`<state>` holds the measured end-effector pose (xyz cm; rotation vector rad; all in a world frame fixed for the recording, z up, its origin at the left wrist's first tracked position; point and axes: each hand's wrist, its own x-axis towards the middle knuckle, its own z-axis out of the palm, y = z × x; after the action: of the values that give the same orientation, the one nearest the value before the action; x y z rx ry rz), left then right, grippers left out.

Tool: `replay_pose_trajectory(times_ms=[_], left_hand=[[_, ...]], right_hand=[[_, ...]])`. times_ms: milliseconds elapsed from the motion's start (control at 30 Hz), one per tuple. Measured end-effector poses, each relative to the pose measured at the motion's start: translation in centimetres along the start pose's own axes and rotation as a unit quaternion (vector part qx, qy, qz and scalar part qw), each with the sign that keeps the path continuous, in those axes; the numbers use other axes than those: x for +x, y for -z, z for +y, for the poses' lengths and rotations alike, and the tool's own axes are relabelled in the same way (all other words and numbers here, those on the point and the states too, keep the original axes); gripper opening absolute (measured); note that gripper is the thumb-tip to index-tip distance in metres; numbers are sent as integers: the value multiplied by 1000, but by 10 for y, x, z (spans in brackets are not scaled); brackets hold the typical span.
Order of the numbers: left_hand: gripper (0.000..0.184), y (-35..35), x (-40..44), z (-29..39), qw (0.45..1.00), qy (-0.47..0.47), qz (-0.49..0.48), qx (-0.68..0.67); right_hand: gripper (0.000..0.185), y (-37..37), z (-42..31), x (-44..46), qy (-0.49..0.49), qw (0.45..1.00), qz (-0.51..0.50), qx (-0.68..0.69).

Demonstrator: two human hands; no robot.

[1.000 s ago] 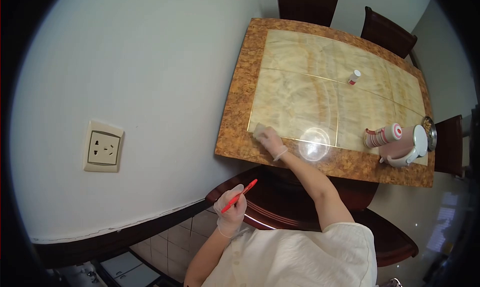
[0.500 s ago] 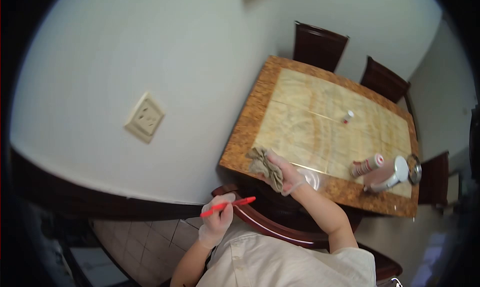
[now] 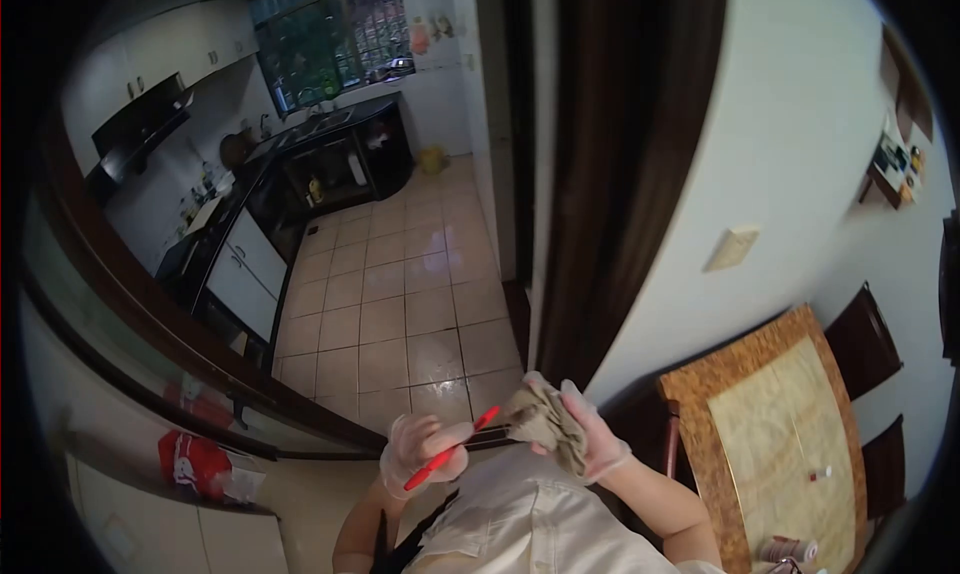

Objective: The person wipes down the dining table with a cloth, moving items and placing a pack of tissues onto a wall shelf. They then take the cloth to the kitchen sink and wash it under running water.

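Left hand: my gloved fingers are closed around a red pen, whose long axis runs obliquely from beside my palm, outward and to the right, the far end directed at the cloth. Right hand: my gloved fingers and thumb are clamped on a crumpled grey-brown cloth, on the side facing the pen. Pen end and cloth lie close together in front of my shirt; whether they touch, I cannot tell. The tabletop lies to my right, its nearest corner closer to my right hand than to my left; on it are a small white bottle, towards the far long edge, and a striped container.
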<state>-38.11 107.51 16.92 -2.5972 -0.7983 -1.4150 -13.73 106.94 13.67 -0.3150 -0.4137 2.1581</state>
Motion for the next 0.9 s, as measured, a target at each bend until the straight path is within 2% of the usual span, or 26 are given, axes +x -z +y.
replay_pose_trajectory(times_ms=[33, 67, 167, 200, 367, 400, 500, 533, 567, 600, 633, 667, 700, 733, 767, 800, 833, 900], left_hand=[[16, 14, -18, -12, 999, 26, 3, 34], [18, 28, -30, -25, 998, 36, 22, 38], [23, 67, -74, -75, 995, 91, -1, 51], [40, 78, -87, -91, 994, 93, 25, 49], [36, 121, -113, -136, 984, 166, 22, 59], [35, 125, -112, -142, 982, 170, 18, 81], [30, 130, -121, -165, 978, 179, 4, 109], [28, 127, -122, -176, 980, 156, 28, 124], [18, 129, -140, -179, 958, 258, -19, 126], [14, 121, -148, -200, 971, 189, 46, 135], [11, 118, -148, -206, 959, 217, 43, 174], [18, 113, -202, -213, 890, 438, 102, -77], [26, 107, -241, -230, 717, 604, 155, -311], [26, 111, -175, -229, 835, 501, 130, -184], [26, 119, -114, -210, 914, 393, 93, -45], [28, 105, -118, -215, 884, 435, 165, -35], [28, 101, -105, -217, 882, 456, 120, 19], [29, 107, -78, -216, 864, 488, 7, 125]], right_hand=[[38, 0, 11, 27, -11, 998, 47, 28], [33, -1, 20, 58, -17, 997, 54, 57], [31, 16, 48, 151, -19, 989, 121, 82], [31, 20, 54, 180, -21, 988, 119, 95], [26, 29, 55, 293, -11, 976, 158, 149], [19, 18, 48, 307, 14, 974, 186, 127], [18, 23, -1, 359, 107, 964, 228, 81], [19, 13, -29, 371, 153, 956, 245, 45], [20, 11, -58, 386, 280, 929, 235, -64], [20, 17, -92, 402, 400, 873, 222, -170], [21, 51, -144, 430, 404, 866, 270, -116], [19, 165, -202, 483, 351, 845, 402, -22], [21, 179, -220, 483, 378, 835, 401, -7], [23, 192, -237, 483, 406, 823, 397, 7], [27, 205, -254, 483, 433, 811, 393, 20], [31, 183, -250, 484, 458, 782, 422, -23], [36, 170, -253, 492, 483, 749, 448, -68], [37, 217, -247, 522, 431, 797, 422, 41]])
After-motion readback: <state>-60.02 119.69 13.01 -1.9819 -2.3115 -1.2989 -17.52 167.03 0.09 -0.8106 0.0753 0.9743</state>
